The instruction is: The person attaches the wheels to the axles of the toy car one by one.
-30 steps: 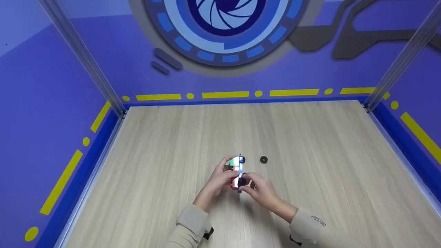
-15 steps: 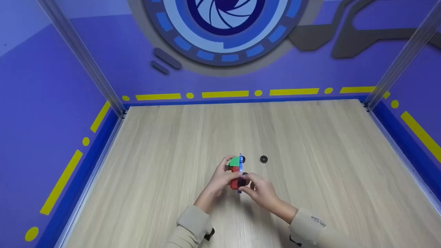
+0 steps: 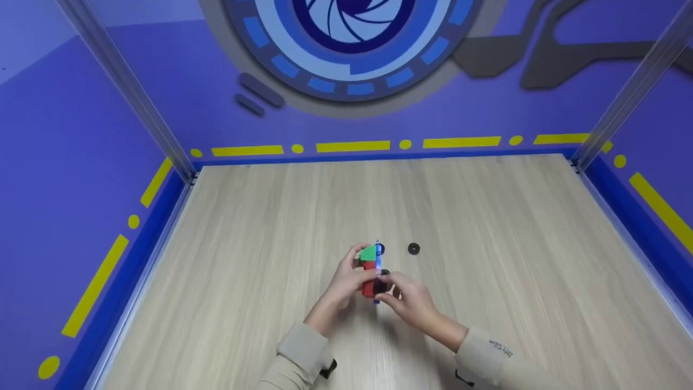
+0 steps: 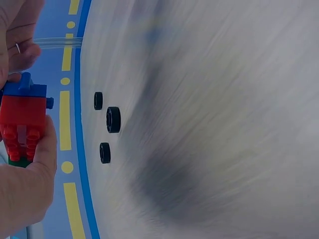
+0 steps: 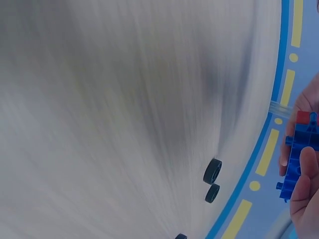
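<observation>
My left hand grips a toy-brick vehicle held on its side above the table, thumb across it. Its body has a green brick at the far end and a red brick at the near end. Its blue chassis faces right, with short axle pegs showing in the right wrist view. My right hand pinches a black wheel with thumb and fingers against the near end of that chassis. The right wrist view hides the wheel behind the fingers, so whether it sits on a peg cannot be seen.
Loose black wheels lie on the wooden table: one to the right beyond the hands, a larger one and another near the vehicle. Blue-purple panels wall the table at the back and sides.
Bright glare on the vehicle's bricks has faded, so their red and green show plainly. Both hands keep nearly the same place and hold.
</observation>
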